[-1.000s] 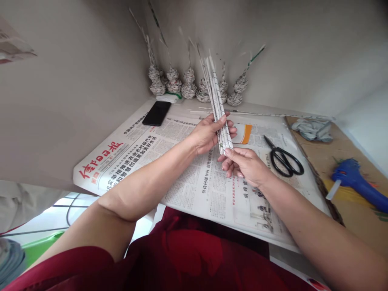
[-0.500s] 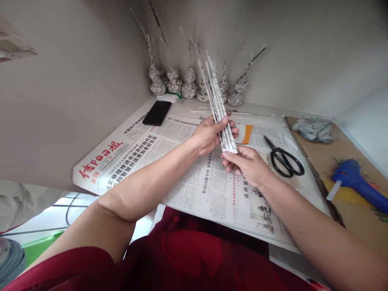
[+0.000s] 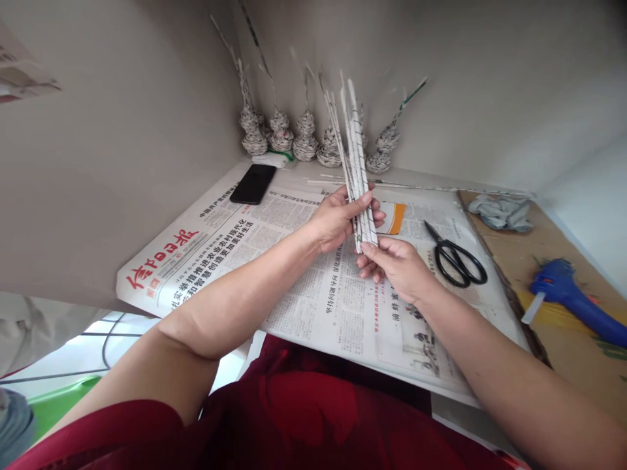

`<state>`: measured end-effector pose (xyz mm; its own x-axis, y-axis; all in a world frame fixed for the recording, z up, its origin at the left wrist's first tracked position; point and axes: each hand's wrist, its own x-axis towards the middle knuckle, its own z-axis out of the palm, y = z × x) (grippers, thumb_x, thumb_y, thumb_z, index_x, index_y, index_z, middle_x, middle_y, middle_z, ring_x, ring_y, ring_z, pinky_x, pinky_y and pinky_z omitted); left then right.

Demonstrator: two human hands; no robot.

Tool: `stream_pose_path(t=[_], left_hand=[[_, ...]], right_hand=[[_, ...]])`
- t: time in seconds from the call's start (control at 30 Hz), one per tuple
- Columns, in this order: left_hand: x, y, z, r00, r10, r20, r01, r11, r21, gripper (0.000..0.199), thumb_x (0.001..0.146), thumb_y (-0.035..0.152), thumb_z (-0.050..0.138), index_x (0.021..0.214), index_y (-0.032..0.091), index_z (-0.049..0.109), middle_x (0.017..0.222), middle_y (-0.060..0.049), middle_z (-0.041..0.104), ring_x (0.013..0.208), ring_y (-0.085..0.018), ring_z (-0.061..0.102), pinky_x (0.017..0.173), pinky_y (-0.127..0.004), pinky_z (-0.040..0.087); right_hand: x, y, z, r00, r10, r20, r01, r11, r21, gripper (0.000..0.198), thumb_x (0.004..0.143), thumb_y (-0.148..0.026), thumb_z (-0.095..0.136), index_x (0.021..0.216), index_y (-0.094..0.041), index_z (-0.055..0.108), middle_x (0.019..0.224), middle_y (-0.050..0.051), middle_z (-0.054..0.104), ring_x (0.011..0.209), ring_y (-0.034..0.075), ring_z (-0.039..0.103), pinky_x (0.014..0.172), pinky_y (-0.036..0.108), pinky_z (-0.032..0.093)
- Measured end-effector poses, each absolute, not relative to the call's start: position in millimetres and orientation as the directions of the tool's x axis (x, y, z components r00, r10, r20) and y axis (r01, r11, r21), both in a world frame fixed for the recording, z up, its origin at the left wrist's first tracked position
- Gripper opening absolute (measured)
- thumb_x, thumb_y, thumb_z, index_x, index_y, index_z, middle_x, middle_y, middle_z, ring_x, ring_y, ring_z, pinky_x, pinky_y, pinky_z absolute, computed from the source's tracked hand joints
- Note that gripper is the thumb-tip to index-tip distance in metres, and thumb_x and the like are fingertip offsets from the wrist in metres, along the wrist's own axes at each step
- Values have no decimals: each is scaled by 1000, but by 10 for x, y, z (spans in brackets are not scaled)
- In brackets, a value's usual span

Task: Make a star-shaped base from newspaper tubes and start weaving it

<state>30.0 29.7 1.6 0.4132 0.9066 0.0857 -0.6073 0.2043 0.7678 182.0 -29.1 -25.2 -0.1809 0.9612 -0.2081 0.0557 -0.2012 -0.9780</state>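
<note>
A bundle of thin rolled newspaper sticks [image 3: 356, 147] points up and away from me above the table, its far ends fanned apart. My left hand [image 3: 336, 219] is closed round the lower part, thumb across the front and fingertips showing on the right side. At the near ends, my right hand [image 3: 396, 264] has thumb and fingers pressed together against the sticks. Newspaper [image 3: 298, 261] covers the tabletop beneath both hands. Black-handled scissors [image 3: 458, 261] lie to the right of my right hand.
Several woven paper gourds [image 3: 306, 137] stand along the back wall. A black phone [image 3: 253, 183] rests at the back left. On the right, cardboard [image 3: 543, 254] holds a blue glue gun [image 3: 573, 294] and a crumpled grey cloth [image 3: 499, 212]. Long paper sticks [image 3: 441, 187] lie at the back.
The bundle has tilted more upright, and its far ends have spread a little wider. Both hands keep their hold, with the right hand shifted slightly left.
</note>
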Motion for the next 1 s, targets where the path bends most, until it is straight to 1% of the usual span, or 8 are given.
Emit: stream_pose_path(t=[0.13,0.33,0.5,0.63,0.73,0.83,0.93,1.0], left_hand=[[283,300,17,413,908,64,-577,208,790,27,84,12,69,108,14,56,77,1,67,73,-15,71,87,-39,58],[295,327,-21,449,893,37,-556,247,793,33,77,14,77,105,15,59,79,-2,69,76,-19,73,79,-37,59],[301,317,-53,472,880,50,-506,224,833,48,66,11,84,108,15,61,85,-4,72,82,-21,73,80,-37,58],[279,321,-55,488,870,74,-470,191,862,55,65,10,83,115,16,60,93,-7,74,88,-22,73,84,-38,56],[278,316,-48,511,856,75,-448,191,874,50,70,12,80,115,16,58,103,-11,74,93,-23,72,85,-38,55],[296,301,-44,525,848,77,-464,209,861,37,74,12,75,107,15,58,113,-15,72,96,-23,71,77,-33,56],[317,294,-58,522,849,85,-471,204,859,31,76,16,72,104,14,60,111,-16,72,82,-19,70,61,-26,50],[326,301,-74,507,859,78,-457,191,869,28,77,18,71,103,13,62,104,-13,73,70,-15,66,57,-24,48]], right_hand=[[1812,-304,-254,-170,962,-213,70,-204,-976,36,74,-51,78,83,-17,67,69,3,69,52,11,62,41,21,40],[1845,-285,-263,-248,942,-227,63,-218,-974,40,76,-52,76,92,-18,63,82,5,73,61,14,68,46,22,45],[1838,-282,-277,-234,948,-216,13,-219,-976,36,80,-50,72,91,-18,60,84,6,74,60,14,69,45,21,44],[1825,-292,-289,-211,957,-200,11,-202,-979,35,82,-50,71,89,-18,59,81,5,73,58,14,69,46,21,45],[1819,-295,-301,-206,963,-175,19,-175,-984,36,84,-51,68,91,-17,60,82,5,72,59,14,69,46,21,45],[1811,-298,-313,-183,971,-153,13,-153,-988,36,86,-51,66,96,-17,61,84,6,72,59,14,69,46,22,45],[1796,-301,-321,-133,981,-145,-8,-147,-989,36,86,-51,66,97,-17,61,85,6,73,58,14,68,45,22,44],[1787,-299,-326,-99,985,-143,-17,-146,-989,38,86,-52,65,97,-17,60,84,6,73,56,14,68,45,22,44]])
